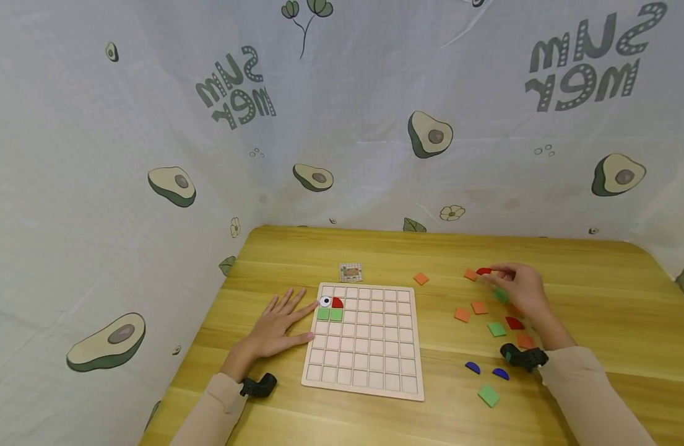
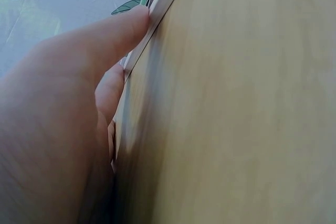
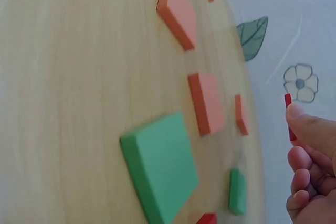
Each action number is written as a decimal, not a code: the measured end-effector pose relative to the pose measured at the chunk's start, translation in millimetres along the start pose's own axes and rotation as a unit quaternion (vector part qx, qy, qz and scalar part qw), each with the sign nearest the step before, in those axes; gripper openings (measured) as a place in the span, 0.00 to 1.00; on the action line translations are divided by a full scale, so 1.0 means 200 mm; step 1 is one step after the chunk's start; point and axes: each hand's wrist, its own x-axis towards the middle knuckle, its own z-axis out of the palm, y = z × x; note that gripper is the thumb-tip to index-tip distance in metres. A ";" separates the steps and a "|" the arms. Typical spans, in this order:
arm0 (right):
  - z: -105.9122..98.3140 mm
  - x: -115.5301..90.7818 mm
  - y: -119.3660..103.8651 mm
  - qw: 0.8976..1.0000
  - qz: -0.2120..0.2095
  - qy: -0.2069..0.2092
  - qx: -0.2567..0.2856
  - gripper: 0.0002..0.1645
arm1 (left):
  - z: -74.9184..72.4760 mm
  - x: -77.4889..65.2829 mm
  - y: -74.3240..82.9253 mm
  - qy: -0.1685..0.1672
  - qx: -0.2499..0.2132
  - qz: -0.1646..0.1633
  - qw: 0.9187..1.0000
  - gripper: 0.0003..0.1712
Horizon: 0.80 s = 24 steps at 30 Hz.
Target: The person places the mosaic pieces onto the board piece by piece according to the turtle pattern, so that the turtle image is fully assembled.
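A wooden grid board (image 1: 365, 359) lies flat on the table. Its upper left corner holds a white eye tile (image 1: 325, 301), a red quarter-circle tile (image 1: 337, 303) and two green square tiles (image 1: 323, 314) below them. My left hand (image 1: 275, 328), fingers spread, rests on the table and touches the board's left edge with thumb and index finger. Between thumb and fingers my right hand (image 1: 521, 286) pinches a red tile (image 3: 287, 101), raised off the table; it shows edge-on in the right wrist view and the fingers hide part of its shape.
Around and below my right hand lie several orange squares (image 1: 461, 314), green squares (image 1: 497, 329), another red quarter-circle tile (image 1: 514, 323) and two blue half-circle tiles (image 1: 472, 368). A small picture card (image 1: 350, 272) sits behind the board. Patterned cloth (image 1: 364, 204) hangs behind the table.
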 end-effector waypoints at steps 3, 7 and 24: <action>0.00 0.00 -0.06 1.000 -0.012 -0.004 0.004 0.20 | 0.00 0.00 0.00 -0.001 0.001 0.000 1.000 0.41; 0.01 -0.01 -0.13 1.000 -0.027 -0.009 0.013 0.19 | 0.00 0.00 0.00 -0.002 0.002 0.000 1.000 0.41; 0.17 -0.03 -0.44 0.994 -0.073 -0.051 0.067 0.16 | 0.00 0.00 0.00 -0.010 0.003 -0.009 1.000 0.41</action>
